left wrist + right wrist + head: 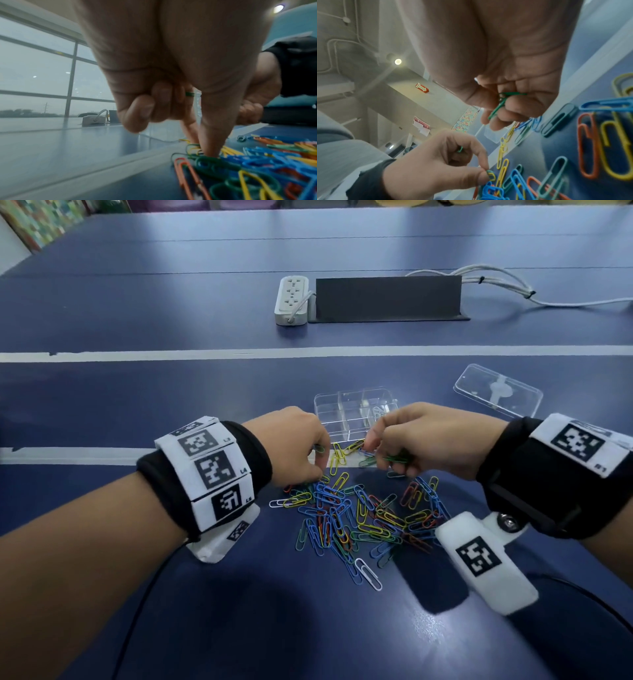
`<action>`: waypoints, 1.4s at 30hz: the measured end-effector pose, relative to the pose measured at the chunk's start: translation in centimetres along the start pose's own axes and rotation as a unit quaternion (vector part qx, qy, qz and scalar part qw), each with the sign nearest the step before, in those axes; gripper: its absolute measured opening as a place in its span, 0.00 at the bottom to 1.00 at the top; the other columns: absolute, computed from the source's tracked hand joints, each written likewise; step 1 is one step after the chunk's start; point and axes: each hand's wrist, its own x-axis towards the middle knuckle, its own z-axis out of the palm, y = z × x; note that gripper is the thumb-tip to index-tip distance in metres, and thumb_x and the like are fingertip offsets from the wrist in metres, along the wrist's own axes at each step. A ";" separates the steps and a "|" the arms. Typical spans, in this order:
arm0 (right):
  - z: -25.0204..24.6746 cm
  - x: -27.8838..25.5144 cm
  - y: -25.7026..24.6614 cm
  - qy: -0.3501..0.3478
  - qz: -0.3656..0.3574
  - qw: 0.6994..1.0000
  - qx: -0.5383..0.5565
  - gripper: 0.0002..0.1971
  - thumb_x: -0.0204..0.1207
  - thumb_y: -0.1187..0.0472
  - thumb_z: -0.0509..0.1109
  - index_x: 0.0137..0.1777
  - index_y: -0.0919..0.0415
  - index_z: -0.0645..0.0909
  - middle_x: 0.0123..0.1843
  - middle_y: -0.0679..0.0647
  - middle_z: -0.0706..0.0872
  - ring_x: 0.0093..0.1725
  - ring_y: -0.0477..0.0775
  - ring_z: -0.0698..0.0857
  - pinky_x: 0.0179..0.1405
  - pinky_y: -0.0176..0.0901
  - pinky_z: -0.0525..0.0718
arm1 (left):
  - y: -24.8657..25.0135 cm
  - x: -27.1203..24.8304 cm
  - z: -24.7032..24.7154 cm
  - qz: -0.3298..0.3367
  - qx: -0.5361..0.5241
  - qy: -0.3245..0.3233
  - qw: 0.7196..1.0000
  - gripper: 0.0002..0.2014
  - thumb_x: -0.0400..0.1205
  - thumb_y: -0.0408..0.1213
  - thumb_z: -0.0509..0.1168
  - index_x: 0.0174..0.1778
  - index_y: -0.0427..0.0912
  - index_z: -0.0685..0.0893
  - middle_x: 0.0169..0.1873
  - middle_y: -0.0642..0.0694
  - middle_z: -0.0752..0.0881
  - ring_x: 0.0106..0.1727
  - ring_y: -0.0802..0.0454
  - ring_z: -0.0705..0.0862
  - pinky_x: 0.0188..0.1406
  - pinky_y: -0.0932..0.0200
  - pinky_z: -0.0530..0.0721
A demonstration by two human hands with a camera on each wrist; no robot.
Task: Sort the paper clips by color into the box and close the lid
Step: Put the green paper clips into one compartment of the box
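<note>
box's [346, 409] near edge behind hands

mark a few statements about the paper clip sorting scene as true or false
1. The right hand holds green paper clips. True.
2. The lid is closed on the box. False: the clear lid lies flat on the table, apart from the box and to its right.
3. The left hand reaches into the pile of mixed clips with its fingers on a green one. True.
4. The pile holds clips of one colour only. False: blue, yellow, green, orange and white clips are mixed.
5. The power strip sits between the hands. False: it lies far across the table, beyond the box.
</note>
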 end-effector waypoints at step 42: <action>-2.2 2.4 -4.1 0.119 0.009 0.974 -0.192 0.13 0.68 0.64 0.70 0.50 0.66 0.88 0.38 0.59 0.89 0.34 0.53 0.82 0.52 0.48 0.86 | 2.2 3.8 -2.8 -0.050 -0.138 0.079 0.986 0.12 0.77 0.31 0.62 0.48 0.47 0.90 0.39 0.48 0.86 0.41 0.51 0.79 0.44 0.63 0.74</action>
